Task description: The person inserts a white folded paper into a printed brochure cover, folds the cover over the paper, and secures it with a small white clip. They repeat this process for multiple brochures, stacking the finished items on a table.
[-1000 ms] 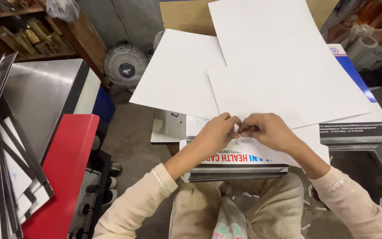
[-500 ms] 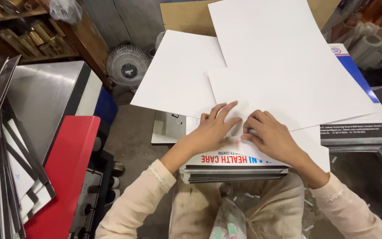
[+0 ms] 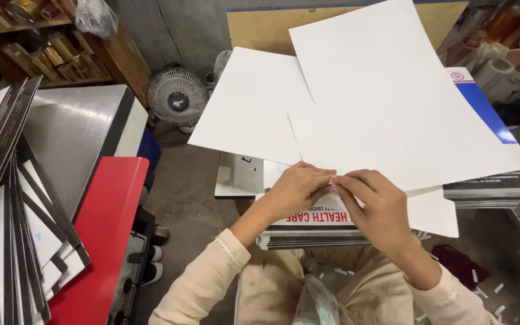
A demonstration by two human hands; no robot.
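Overhead view onto a cluttered workshop. Largest in sight: three big white sheets (image 3: 392, 102) fanned over a stack of printed boards (image 3: 326, 232), the top sheet tilted, its near corner reaching toward the hands. Beneath and to the right, a white board with a blue band (image 3: 482, 108) resting on a dark pile (image 3: 495, 192). Behind, a tan wooden panel (image 3: 260, 30) leaning against a grey wall.

To the left, a steel-topped machine (image 3: 73, 138) and, nearer, a red flat cover (image 3: 100, 235). At the far left edge, an upright rack of black-edged white boards (image 3: 13, 229), leaning one against another like files in a bin. Upper left, wooden shelves (image 3: 49, 48) holding brownish items too blurred to name, with a clear plastic bag (image 3: 96, 17) on top. On the floor beyond the sheets, a small round fan (image 3: 177, 96). Scattered white paper scraps (image 3: 482, 289) on the floor at the lower right.

Left hand (image 3: 296, 189) and right hand (image 3: 377, 204) brought close together at the near corner of the lowest white sheet, just above the stack of printed boards, fingertips meeting and seemingly pinching the sheet's edge; exact grip hidden by curled fingers. Both wrists bent inward, forearms in pale cream sleeves (image 3: 203, 283) angled up from the lap.
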